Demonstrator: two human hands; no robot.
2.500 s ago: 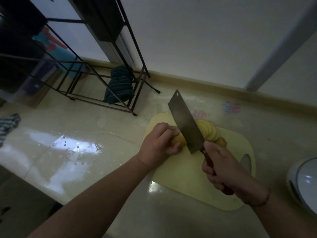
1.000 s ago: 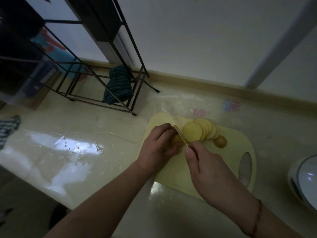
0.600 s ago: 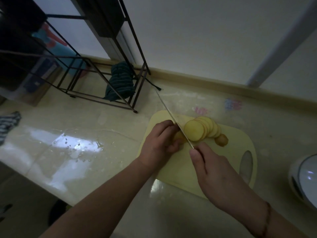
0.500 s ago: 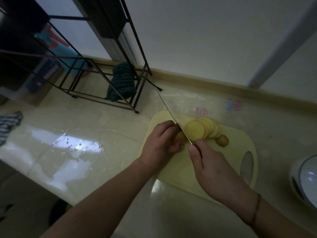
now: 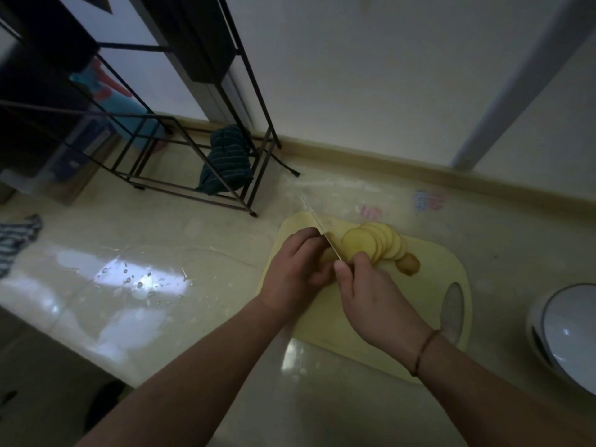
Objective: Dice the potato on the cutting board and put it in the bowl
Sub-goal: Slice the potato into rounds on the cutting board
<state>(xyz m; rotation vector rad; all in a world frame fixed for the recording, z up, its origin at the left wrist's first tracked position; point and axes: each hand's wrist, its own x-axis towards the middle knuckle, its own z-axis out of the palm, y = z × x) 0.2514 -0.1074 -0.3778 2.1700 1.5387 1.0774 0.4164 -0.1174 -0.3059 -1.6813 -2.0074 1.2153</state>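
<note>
Potato [image 5: 327,254] sits on the board [image 5: 429,285], gripped under the curled left hand [image 5: 295,272]. Right hand [image 5: 374,295] clutches the knife [image 5: 322,232], its edge-on blade between them; slices [image 5: 374,241] fan beyond its knuckles.

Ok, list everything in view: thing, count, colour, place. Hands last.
cutting board: one, pale yellow, on the counter, centre right
potato slices: a fanned row, count unclear, yellow, far side of the board
potato end piece: one, brownish, right of the slices
potato remainder: one, yellow, under the left fingers
knife: one, steel, edge-on between the hands
bowl: one, white, right edge
wire rack: one, black, back left
striped cloth: one, dark green, in the rack
left hand: holds the potato
right hand: grips the knife
</note>
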